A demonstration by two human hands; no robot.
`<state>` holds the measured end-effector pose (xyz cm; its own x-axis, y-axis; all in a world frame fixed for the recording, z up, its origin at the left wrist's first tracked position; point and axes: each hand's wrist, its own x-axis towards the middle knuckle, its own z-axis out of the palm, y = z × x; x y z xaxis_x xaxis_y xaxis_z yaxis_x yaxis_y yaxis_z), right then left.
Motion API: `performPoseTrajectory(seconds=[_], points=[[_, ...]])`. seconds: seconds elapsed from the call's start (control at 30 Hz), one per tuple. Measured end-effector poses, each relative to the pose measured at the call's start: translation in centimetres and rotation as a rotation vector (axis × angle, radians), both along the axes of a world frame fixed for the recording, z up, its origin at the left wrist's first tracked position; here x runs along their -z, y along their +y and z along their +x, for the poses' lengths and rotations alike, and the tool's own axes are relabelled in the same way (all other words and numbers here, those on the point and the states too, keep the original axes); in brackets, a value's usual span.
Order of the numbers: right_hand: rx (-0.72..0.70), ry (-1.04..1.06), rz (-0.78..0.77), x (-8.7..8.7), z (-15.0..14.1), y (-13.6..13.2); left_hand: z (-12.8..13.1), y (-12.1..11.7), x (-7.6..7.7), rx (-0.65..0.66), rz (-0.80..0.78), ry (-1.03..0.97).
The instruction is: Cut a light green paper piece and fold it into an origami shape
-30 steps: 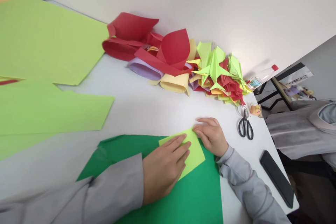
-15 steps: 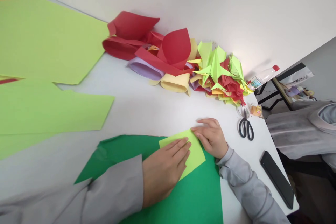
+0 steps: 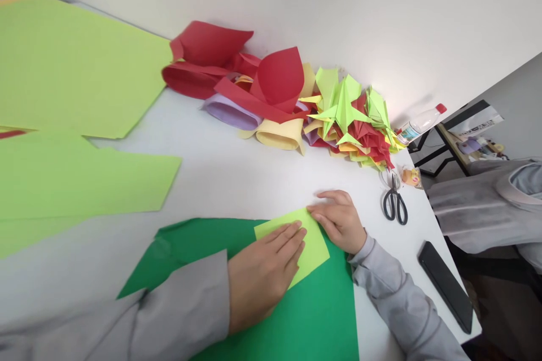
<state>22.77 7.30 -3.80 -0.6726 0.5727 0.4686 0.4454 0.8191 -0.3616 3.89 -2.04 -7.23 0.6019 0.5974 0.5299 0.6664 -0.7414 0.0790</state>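
Note:
A small yellow-green sheet of paper [image 3: 311, 259] lies on a large dark green sheet [image 3: 313, 316]. My left hand [image 3: 266, 273] rests flat across it, fingers stretched out side by side and pointing toward the sheet's upper edge. At the sheet's top right corner, my right hand [image 3: 339, 223] pinches the paper between thumb and a finger, with another finger held out above. Part of the sheet is hidden under my left hand, so I cannot tell whether it is folded there.
Big light green sheets [image 3: 84, 67] cover the table's left side. Along the wall sit rolled red paper [image 3: 279, 79], folded paper pieces [image 3: 342, 110] and a bottle [image 3: 421, 124]. Scissors [image 3: 393, 203] and a black phone-like object [image 3: 444, 287] lie right. A person in grey [image 3: 470, 203] is beyond.
The whole view has shifted very slightly, so things appear a little further left. Both hands keep the same places on the paper.

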Motion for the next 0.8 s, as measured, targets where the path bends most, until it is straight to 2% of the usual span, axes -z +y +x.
performPoseTrajectory(seconds=[0.37,0.63,0.8], points=[[0.030,-0.059,0.016,0.19,0.01,0.05,0.21,-0.17,-0.28,0.007,0.077,-0.022],[0.156,-0.118,0.025,0.57,0.07,0.03,0.07,-0.22,0.03,0.018,0.051,-0.008],[0.207,-0.080,-0.029,0.88,-0.08,0.32,0.15,-0.27,-0.05,0.016,0.055,-0.016]])
